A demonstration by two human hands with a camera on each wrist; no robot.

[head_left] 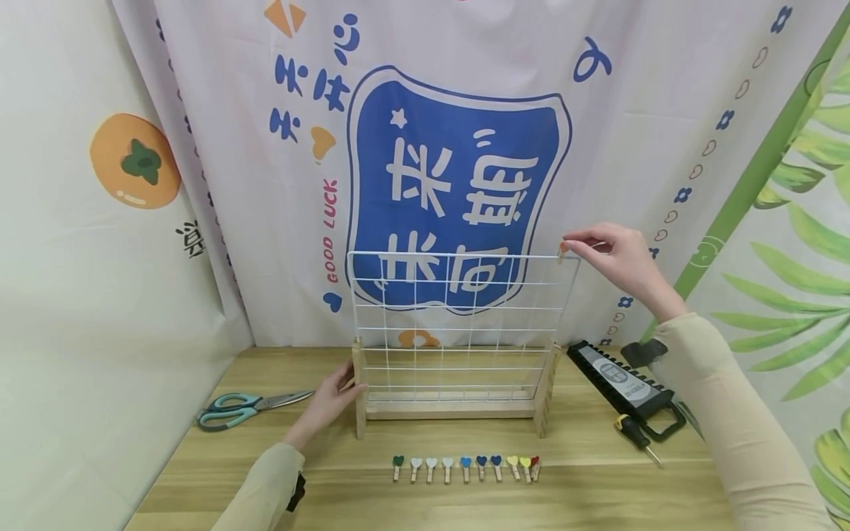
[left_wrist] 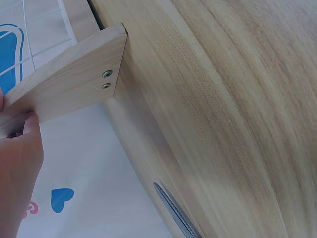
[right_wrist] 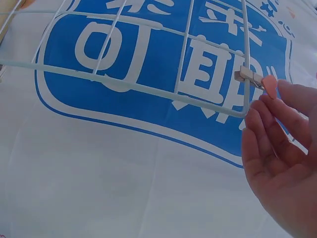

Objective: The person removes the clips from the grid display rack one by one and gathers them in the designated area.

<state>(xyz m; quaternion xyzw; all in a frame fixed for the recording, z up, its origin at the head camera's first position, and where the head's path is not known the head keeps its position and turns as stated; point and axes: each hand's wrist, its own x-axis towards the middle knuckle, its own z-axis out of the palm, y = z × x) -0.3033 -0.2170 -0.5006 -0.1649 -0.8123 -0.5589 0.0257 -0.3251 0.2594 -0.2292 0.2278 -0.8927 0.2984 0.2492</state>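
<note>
Right hand [head_left: 620, 258] pinches an orange clip [head_left: 562, 249] at the wire grid's [head_left: 458, 324] upper right corner. Left hand [head_left: 330, 402], fingers curled in a grip, holds the wooden post [head_left: 360, 391] lower left.

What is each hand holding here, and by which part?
The right hand pinches a small wooden clip by its orange heart end, at the wire grid's top right corner. The left hand grips the stand's left wooden post.

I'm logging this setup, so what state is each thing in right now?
Wire grid: upright in its wooden stand.
Orange clip: on the grid's top right corner, pinched by the right hand.
Left hand: holding the stand's left post.
Row of clips: lying loose on the table.
Scissors: closed, lying flat.
</note>
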